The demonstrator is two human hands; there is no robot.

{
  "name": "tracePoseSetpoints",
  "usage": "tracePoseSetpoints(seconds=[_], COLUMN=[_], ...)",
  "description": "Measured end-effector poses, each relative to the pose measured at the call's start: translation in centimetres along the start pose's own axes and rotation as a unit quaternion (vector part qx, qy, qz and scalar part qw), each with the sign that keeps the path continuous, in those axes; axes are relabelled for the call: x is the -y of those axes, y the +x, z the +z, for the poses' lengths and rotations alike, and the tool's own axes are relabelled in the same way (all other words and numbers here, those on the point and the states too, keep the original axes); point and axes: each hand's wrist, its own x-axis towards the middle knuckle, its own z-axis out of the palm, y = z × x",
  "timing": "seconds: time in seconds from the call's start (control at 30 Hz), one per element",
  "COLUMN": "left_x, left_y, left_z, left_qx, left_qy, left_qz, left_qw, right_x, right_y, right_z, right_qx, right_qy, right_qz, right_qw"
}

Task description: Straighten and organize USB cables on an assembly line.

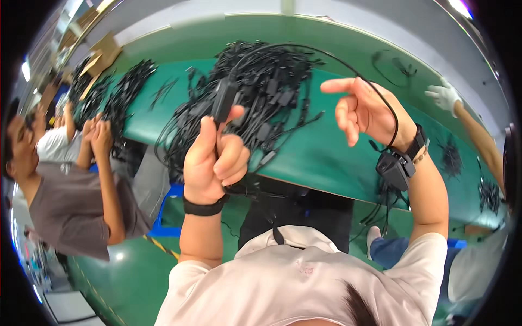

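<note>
A black box (pixel 223 101) rises from the left hand (pixel 209 163), its cable (pixel 340 60) arching to the right wrist before heaped black cables (pixel 266 98). Bare green table (pixel 321 163) opens between heap and right hand (pixel 370 114) — its front edge runs below. Left fingers pinch the box's lower end — right fingers, loosely spread, grip nothing.
</note>
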Motion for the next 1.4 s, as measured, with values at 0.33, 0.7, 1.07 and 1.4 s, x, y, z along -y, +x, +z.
tracePoseSetpoints(seconds=[0.33,0.7,1.07,1.4], left_x=[6.5,6.7,10.4,12.9], left_y=[2.4,12.9,17.0,17.0], left_z=[0.9,3.6,0.1,-1.2], left_qx=[0.078,0.165,0.09,-0.023], left_qy=[0.262,0.076,-0.013,-0.011], left_qz=[-0.086,-0.127,-0.155,-0.098], left_qw=[0.958,0.975,0.984,0.995], right_x=[3.4,5.2,3.1,-1.1], right_y=[-7.7,-6.6,-7.7,-3.6], right_z=[-2.8,-5.4,-7.5,-6.7], right_qx=[-0.198,-0.239,-0.299,-0.247], right_qy=[-0.127,-0.227,-0.228,-0.418], right_qz=[-0.029,0.077,0.092,0.12], right_qw=[0.972,0.941,0.922,0.866])
